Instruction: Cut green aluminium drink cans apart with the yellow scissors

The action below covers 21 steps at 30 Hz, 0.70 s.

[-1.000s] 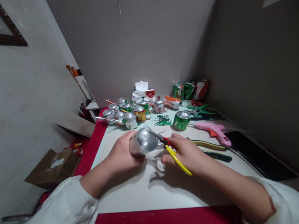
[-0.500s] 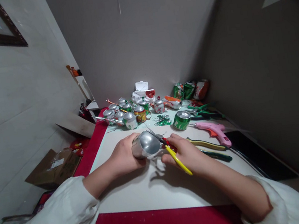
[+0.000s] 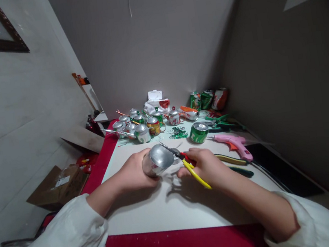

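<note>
My left hand [image 3: 137, 172] is wrapped round a cut silver can [image 3: 160, 157], tilted with its round end toward me. In my right hand [image 3: 203, 165] is a pair of long-nose pliers [image 3: 195, 172] with yellow and red handles. The slim jaws lie at the upper right side of the can; whether they touch it I cannot tell. A small round metal piece [image 3: 176, 159] shows behind the pliers. Beyond my hands stands a short green can [image 3: 198, 132], near a pile of green ring pulls [image 3: 178, 132].
Several little can teapots [image 3: 143, 133] stand at the back left. Crushed cans [image 3: 207, 99] lean at the back right. On the right lie a pink glue gun [image 3: 234, 144], yellow-and-black-handled pliers [image 3: 231, 159], green-handled pliers [image 3: 222, 119] and a black flat panel [image 3: 286, 171].
The can has moved slightly left and turned in my left hand. The pliers' jaws have shifted a little to the left with it, and the view has moved slightly.
</note>
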Tool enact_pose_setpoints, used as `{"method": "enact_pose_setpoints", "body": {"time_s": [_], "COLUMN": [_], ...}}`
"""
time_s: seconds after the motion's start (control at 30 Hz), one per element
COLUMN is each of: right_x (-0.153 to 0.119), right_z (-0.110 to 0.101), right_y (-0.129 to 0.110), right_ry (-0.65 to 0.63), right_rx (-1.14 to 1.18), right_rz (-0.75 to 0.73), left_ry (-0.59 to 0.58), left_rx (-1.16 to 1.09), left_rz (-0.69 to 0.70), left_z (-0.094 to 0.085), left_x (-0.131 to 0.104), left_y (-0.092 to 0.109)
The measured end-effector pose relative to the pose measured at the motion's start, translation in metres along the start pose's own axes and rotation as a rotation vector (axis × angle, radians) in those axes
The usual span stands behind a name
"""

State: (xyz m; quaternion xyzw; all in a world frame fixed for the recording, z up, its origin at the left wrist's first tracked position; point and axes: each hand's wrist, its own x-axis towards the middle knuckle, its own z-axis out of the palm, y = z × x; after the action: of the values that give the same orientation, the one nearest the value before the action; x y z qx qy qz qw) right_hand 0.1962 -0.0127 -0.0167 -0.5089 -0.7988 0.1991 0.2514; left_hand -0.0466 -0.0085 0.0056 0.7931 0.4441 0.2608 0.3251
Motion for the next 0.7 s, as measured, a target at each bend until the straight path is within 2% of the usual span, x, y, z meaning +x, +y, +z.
{"method": "enact_pose_setpoints", "body": {"time_s": [0.2, 0.43, 0.5, 0.6, 0.7], "right_x": [-0.002, -0.003, -0.003, -0.001, 0.001], "right_z": [-0.001, 0.005, 0.006, 0.007, 0.010], "right_y": [-0.005, -0.005, -0.003, -0.002, -0.005], "right_ry": [-0.110, -0.093, -0.089, -0.049, 0.000], "right_rx": [-0.057, 0.006, 0.051, 0.114, 0.169], "right_rz": [-0.040, -0.001, 0.015, 0.030, 0.107], "left_ry": [-0.174, -0.281, -0.242, -0.066, 0.097], "left_rx": [-0.076, -0.067, -0.038, 0.015, 0.056], "left_rz": [-0.030, 0.022, 0.060, 0.089, 0.056], "left_z": [-0.002, -0.014, -0.016, -0.014, -0.010], "left_x": [0.000, 0.003, 0.003, 0.002, 0.002], "left_y": [-0.002, -0.003, -0.004, -0.004, -0.002]}}
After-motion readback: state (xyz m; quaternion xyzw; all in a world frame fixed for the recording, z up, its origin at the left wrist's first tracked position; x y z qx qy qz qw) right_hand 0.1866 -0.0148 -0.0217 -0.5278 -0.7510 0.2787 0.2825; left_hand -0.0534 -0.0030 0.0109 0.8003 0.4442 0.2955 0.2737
